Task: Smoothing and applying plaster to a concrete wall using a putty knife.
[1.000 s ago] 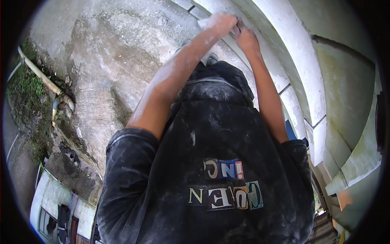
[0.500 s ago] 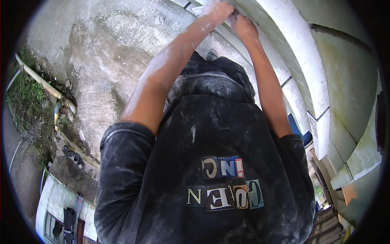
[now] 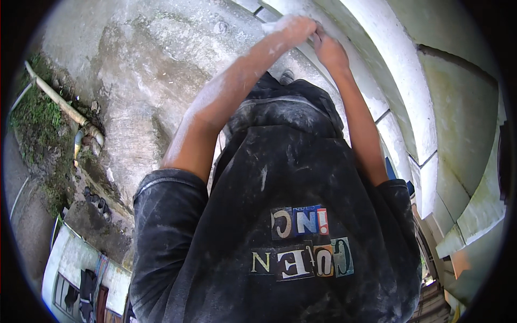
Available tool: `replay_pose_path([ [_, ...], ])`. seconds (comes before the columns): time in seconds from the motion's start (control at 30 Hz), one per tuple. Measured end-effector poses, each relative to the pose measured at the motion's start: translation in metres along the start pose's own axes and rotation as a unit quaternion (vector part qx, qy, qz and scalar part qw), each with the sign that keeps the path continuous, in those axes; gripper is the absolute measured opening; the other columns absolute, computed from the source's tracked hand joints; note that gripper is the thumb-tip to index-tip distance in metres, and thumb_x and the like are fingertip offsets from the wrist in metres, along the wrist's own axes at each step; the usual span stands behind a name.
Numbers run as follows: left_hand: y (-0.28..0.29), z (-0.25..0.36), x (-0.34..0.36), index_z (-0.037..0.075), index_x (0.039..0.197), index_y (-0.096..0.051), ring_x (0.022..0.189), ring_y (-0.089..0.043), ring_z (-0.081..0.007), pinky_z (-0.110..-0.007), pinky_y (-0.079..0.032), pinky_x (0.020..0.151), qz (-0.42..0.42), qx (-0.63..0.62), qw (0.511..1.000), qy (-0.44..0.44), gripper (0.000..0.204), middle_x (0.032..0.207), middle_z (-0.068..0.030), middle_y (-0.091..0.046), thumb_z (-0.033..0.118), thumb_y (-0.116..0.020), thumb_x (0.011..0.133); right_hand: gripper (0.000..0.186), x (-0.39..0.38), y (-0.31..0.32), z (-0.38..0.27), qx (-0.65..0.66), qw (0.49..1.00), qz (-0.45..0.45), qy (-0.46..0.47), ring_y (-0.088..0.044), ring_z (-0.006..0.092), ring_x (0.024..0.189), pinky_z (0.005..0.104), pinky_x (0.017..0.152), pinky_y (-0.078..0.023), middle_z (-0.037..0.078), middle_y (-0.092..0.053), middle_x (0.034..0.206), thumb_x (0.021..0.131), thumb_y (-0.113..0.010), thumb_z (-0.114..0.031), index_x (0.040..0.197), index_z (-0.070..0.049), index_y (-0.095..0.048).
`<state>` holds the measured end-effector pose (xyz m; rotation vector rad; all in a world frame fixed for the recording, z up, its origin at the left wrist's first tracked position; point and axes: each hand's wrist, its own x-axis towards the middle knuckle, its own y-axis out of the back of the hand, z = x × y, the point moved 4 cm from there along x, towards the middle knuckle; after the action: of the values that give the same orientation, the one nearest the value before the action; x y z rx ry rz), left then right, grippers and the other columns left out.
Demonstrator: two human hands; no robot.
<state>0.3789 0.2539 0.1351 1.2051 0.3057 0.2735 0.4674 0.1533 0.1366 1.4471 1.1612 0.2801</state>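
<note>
The person's two bare hands, seen from above, meet near the upper edge of the view beside a long, pale, curving ledge point(image 3: 412, 70). The left hand point(image 3: 296, 29), dusted with white powder, is bent at the wrist with its back toward the viewer; its fingers are folded in a narrow curl, and their undersides are hidden. A small whitish piece point(image 3: 270, 27) projects from the left side of this hand, touching it or just beyond it; blur and the hand itself conceal its form, and whether the fingers close on it cannot be told. The right hand point(image 3: 331, 53) is set just beside the left, slightly lower, its fingers likewise drawn in rather than spread. In the narrow space between the two hands lies a small dark piece point(image 3: 318, 33), at the fingertips of the right hand; its kind is too small to tell, and which hand bears it cannot be determined. Both forearms reach forward over a dark, powder-marked shirt point(image 3: 301, 172) and dark trousers point(image 3: 285, 116), the left forearm carrying the heavier white coating. One shoe point(image 3: 287, 78) shows beyond the trousers, on stained concrete ground point(image 3: 156, 59). At far left, a pale pipe point(image 3: 63, 105) crosses a strip of low green plants point(image 3: 46, 121), well apart from the hands.
</note>
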Motion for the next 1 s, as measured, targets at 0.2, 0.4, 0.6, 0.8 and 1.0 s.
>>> replay_pose_path([
  [0.2,-0.004,0.008,0.004,0.004,0.091,-0.074,0.085,-0.073,-0.0376,-0.049,-0.059,0.074,0.022,-0.060,0.997,0.044,0.017,0.087,-0.0207,-0.073,0.009,-0.061,0.083,0.053,0.020,0.008,0.009,-0.023,0.999,0.022,0.016,-0.062,0.0481,0.110,0.0546,0.098,-0.049,0.028,-0.064,0.121,0.102,-0.039,-0.047,0.152,-0.028,-0.041],
  [0.4,-0.009,0.017,-0.018,0.003,0.095,-0.073,0.088,-0.073,-0.0379,-0.049,-0.059,0.077,-0.012,-0.077,0.996,0.032,0.018,0.090,-0.0207,-0.073,0.010,-0.060,0.083,0.053,0.003,-0.003,0.023,-0.042,0.999,0.009,0.013,-0.063,0.0470,0.110,0.0543,0.097,-0.050,0.027,-0.065,0.121,0.102,-0.040,-0.047,0.152,-0.031,-0.040],
  [0.6,-0.023,0.007,0.000,0.004,0.103,-0.071,0.086,-0.072,-0.0379,-0.050,-0.058,0.076,0.039,-0.091,0.994,0.038,0.023,0.087,-0.0223,-0.072,0.008,-0.060,0.083,0.053,0.029,0.008,0.018,-0.074,0.997,0.030,0.023,-0.064,0.0448,0.110,0.0547,0.095,-0.051,0.024,-0.066,0.120,0.103,-0.040,-0.046,0.154,-0.033,-0.037],
  [0.8,-0.022,0.013,-0.014,0.006,0.091,-0.076,0.091,-0.073,-0.0348,-0.048,-0.058,0.078,0.009,-0.059,0.998,0.035,0.018,0.092,-0.0180,-0.074,0.010,-0.061,0.083,0.051,0.012,0.003,0.028,-0.094,0.994,0.009,0.053,-0.065,0.0452,0.106,0.0547,0.093,-0.051,0.025,-0.067,0.117,0.104,-0.040,-0.043,0.154,-0.033,-0.036],
  [1.0,-0.010,0.003,-0.001,0.006,0.088,-0.076,0.087,-0.074,-0.0347,-0.046,-0.059,0.076,0.033,-0.047,0.996,0.069,0.017,0.088,-0.0183,-0.074,0.011,-0.060,0.083,0.047,0.034,0.013,0.008,-0.060,0.997,0.025,0.045,-0.063,0.0489,0.105,0.0567,0.093,-0.049,0.027,-0.064,0.119,0.104,-0.040,-0.042,0.150,-0.032,-0.044],
])
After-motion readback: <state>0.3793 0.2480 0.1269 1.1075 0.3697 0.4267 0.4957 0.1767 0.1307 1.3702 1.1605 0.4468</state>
